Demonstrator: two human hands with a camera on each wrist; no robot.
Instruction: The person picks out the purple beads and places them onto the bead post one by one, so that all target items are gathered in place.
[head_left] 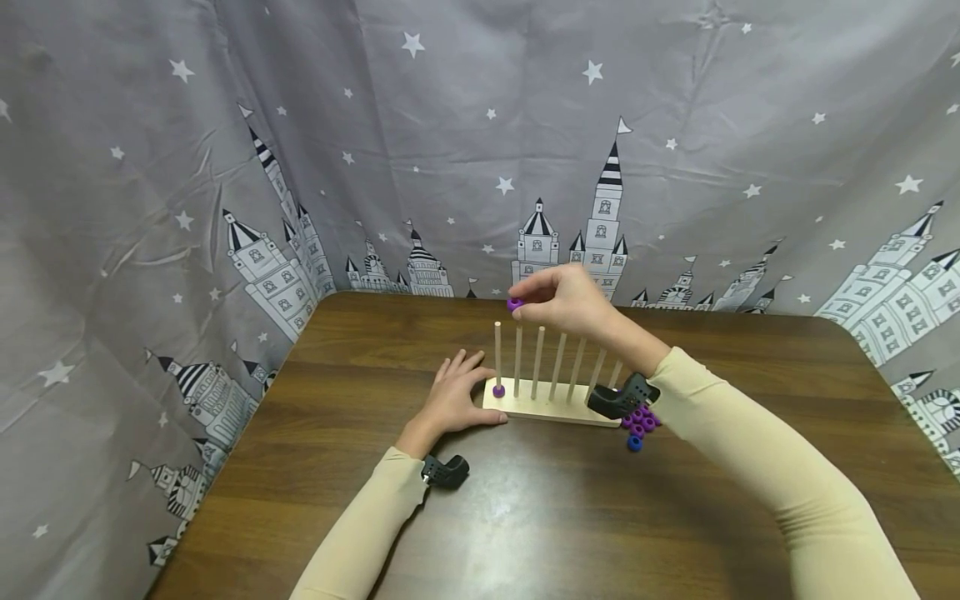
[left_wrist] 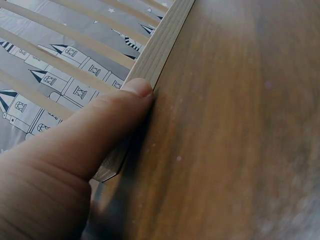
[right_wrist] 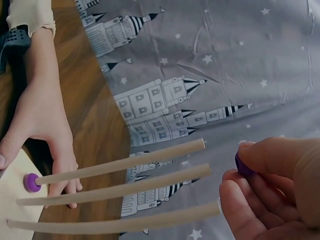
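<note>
A wooden peg stand with several upright pegs stands on the table. One purple bead sits at the foot of its leftmost peg. My left hand lies at the stand's left end with fingers spread, the thumb against the base's front edge. Above the second peg from the left, my right hand pinches another purple bead between thumb and fingertips. This bead is just over the peg tops in the head view and partly hidden by the thumb in the right wrist view.
Several loose purple beads lie in a cluster by the stand's right end, partly behind my right wrist camera. A blue bead lies in front of them. A grey castle-print curtain hangs behind the brown table.
</note>
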